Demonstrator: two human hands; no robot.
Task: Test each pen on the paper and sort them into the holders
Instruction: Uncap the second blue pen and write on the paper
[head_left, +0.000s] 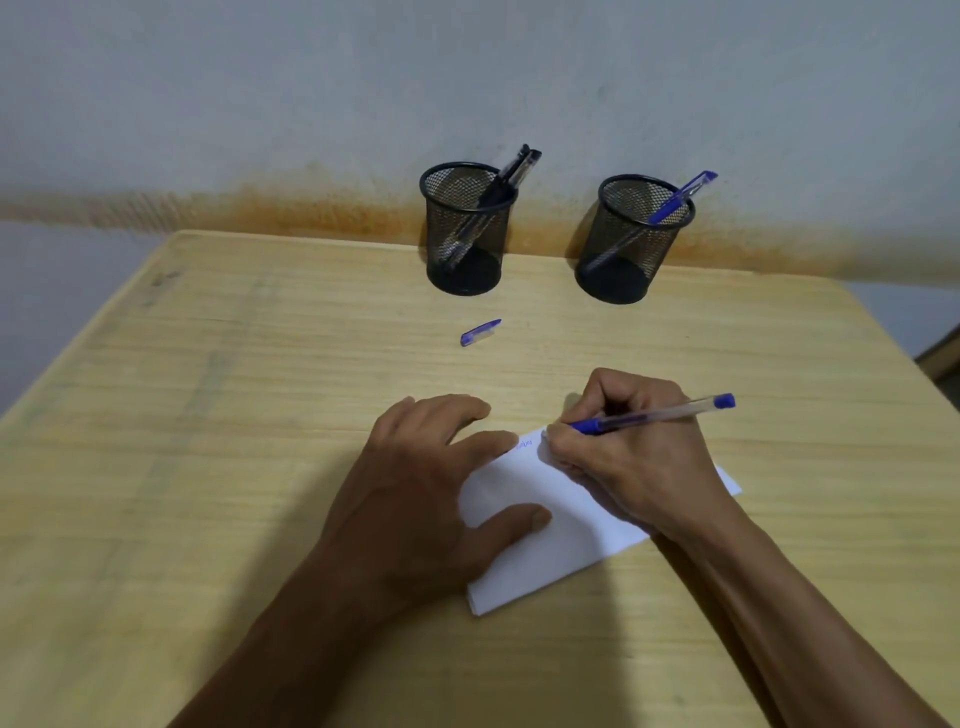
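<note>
On the pale wood-grain tabletop (208, 467) a folded white sheet of paper (545, 525) lies tilted at about 6 o'clock from the 2 holders. The right hand (623, 452) has its fingers curled tight round a clear-barrelled pen with a blue grip and blue end plug (654, 414), pinching it near the grip; the barrel points away toward 3 o'clock and the tip end meets the paper at its far corner, hidden behind the fingertips. Just beside that tip, at 9 o'clock from it, a short blue scribble (524, 445) shows on the sheet.

The left hand (431, 483) lies flat, fingers straight and spread apart, its thumb and forefinger pressing on the left part of the paper while the other fingers rest on the wood.

At 12 o'clock from the hands, apart from them, a small blue pen cap (480, 333) lies alone on the table. Beyond it, near the far edge against the stained grey wall (260, 104), stand 2 black wire-mesh cylindrical holders, upright and apart. The left holder (465, 234) contains dark, black-capped pens (511, 169) leaning toward 1 o'clock; I count at least 2 but cannot tell exactly. The right holder (631, 244) contains 1 blue-capped pen (680, 197), also leaning toward 1 o'clock.
</note>
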